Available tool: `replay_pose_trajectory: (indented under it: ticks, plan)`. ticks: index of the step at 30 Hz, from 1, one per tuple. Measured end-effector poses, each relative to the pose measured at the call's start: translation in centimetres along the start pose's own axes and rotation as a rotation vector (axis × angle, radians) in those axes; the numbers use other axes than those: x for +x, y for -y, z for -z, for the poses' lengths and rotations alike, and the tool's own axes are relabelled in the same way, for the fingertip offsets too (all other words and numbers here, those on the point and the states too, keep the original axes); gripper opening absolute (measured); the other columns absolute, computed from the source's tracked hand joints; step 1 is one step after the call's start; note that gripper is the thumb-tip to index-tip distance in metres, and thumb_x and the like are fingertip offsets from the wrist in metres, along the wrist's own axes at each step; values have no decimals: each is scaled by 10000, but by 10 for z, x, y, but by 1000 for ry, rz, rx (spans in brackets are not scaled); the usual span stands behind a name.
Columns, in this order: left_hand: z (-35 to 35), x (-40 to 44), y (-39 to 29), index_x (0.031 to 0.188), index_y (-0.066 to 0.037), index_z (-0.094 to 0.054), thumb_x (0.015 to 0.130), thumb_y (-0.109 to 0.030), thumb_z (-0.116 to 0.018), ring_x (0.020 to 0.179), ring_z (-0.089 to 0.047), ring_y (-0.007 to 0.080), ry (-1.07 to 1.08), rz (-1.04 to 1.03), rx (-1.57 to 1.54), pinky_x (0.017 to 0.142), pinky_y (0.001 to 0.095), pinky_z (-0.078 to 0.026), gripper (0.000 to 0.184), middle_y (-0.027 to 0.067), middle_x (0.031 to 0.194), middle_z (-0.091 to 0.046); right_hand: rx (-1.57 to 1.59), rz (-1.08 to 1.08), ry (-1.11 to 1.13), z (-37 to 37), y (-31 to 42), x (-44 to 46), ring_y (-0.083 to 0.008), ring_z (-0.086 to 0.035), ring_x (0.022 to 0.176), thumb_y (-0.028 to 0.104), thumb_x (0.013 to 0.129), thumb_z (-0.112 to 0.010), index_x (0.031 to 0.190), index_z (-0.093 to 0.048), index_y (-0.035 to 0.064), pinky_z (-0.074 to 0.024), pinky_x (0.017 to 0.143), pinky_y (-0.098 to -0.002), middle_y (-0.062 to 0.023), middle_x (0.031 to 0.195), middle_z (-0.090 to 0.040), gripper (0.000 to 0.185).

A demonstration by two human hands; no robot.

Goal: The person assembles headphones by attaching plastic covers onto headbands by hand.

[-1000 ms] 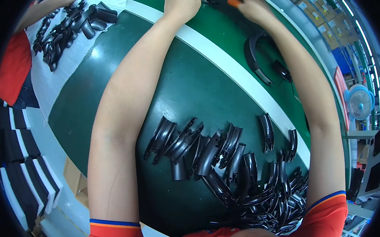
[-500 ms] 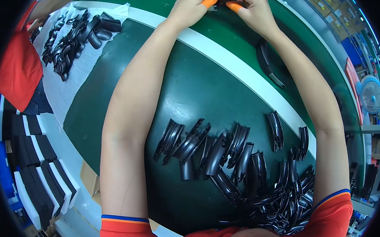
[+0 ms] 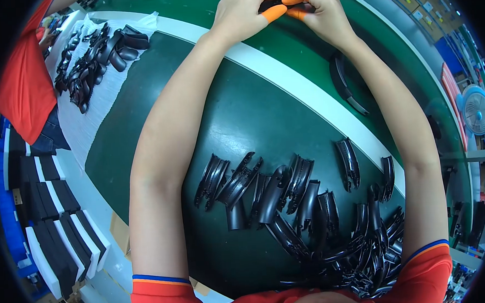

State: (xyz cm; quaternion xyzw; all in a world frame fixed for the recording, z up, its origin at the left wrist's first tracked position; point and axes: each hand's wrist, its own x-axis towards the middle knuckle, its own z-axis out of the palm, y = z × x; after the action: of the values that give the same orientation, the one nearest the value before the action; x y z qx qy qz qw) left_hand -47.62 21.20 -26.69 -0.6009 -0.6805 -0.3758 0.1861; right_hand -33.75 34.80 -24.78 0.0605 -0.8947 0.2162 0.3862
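Note:
At the top of the view, both my hands hold a black plastic part [image 3: 282, 5] between them, over the green conveyor belt. Orange finger cots cover several fingertips. My left hand [image 3: 242, 14] grips the part's left end, thumb and index finger pinched on it. My right hand [image 3: 323, 11] pinches the right end with its fingertips curled. Much of the part hides behind the fingers. Below my forearms, curved black plastic shells [image 3: 275, 196] lie scattered on the dark green table [image 3: 240, 110], heaped thickly near my body.
A curved black strip [image 3: 344, 83] lies on the belt beside my right forearm. At left, more black parts [image 3: 92, 63] rest on a white cloth [image 3: 105, 95] near a person in a red shirt [image 3: 25, 91]. Black-and-white foam stacks [image 3: 66, 246] stand lower left; a fan [image 3: 475, 112] is at right.
My left thumb has extended along the part, and my right fingers have curled in closer. More of the black part shows between my hands. The view has shifted slightly.

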Motion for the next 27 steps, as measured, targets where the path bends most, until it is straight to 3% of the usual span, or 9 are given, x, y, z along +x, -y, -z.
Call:
replay_pose_trajectory:
  ticks: [3, 6, 8, 16, 18, 22, 24, 25, 27]
  plan:
    - [-2, 0, 1, 944, -100, -685, 811, -331, -672, 773, -617, 377, -13, -6, 46, 717, 465, -487, 267, 157, 808, -680, -43, 77, 75, 6, -3, 4, -268, -600, 840, -39, 712, -752, 884, -636, -2, -486, 721, -314, -126, 927, -584, 211]
    - [-3, 0, -1, 924, -112, -693, 782, -331, -691, 754, -615, 368, -34, 22, 62, 704, 451, -490, 261, 150, 805, -680, -409, 494, 142, 10, -11, 6, -219, -583, 858, 12, 739, -757, 960, -617, 14, -472, 747, -293, -91, 929, -578, 261]
    - [-5, 2, 0, 919, -117, -695, 776, -330, -696, 748, -611, 366, -49, 9, 60, 704, 449, -489, 256, 146, 798, -680, 517, -332, 122, 6, -14, 4, -166, -561, 883, 62, 771, -754, 1069, -572, 29, -456, 786, -280, -46, 966, -567, 351]
    - [4, -2, -12, 927, -98, -676, 738, -330, -717, 761, -594, 367, 28, -44, -16, 737, 449, -472, 302, 151, 799, -665, 597, -313, 266, 8, -32, 11, -183, -569, 1001, 4, 788, -689, 1259, -507, 24, -463, 908, -292, -101, 1151, -566, 506]
    - [11, 0, -17, 949, -68, -652, 738, -335, -713, 786, -588, 370, 171, -62, 80, 740, 444, -470, 346, 166, 816, -655, 268, -90, 396, 10, -21, 14, -215, -571, 1058, -66, 789, -617, 1307, -473, 11, -458, 948, -321, -137, 1205, -559, 543]
    - [16, 5, -27, 1055, -40, -633, 751, -319, -710, 869, -604, 353, 429, 4, 171, 808, 453, -479, 420, 184, 923, -658, 154, -128, 431, 10, 0, 12, -267, -567, 1070, -99, 783, -572, 1341, -451, 36, -449, 963, -358, -170, 1152, -566, 587]
    - [-8, -1, -7, 1002, 2, -623, 799, -259, -677, 727, -644, 263, 284, -111, 181, 644, 362, -490, 335, 160, 805, -665, 4, -119, 433, 6, 8, 13, -292, -561, 1084, -83, 780, -580, 1349, -444, 39, -434, 983, -381, -178, 1166, -561, 597]
    - [-10, -2, -9, 1002, 2, -623, 799, -259, -677, 727, -644, 263, 284, -116, 178, 644, 362, -490, 335, 160, 805, -665, -144, -114, 435, 4, 12, 13, -316, -555, 1099, -67, 778, -588, 1358, -437, 43, -418, 1003, -404, -186, 1180, -557, 609]
    - [-12, -2, -15, 1152, 6, -592, 835, -231, -681, 797, -642, 241, 423, -14, 208, 768, 323, -510, 406, 140, 892, -658, -186, -266, 392, 0, 7, 3, -330, -558, 1136, 11, 774, -633, 1346, -459, 51, -440, 972, -409, -205, 1268, -533, 599]
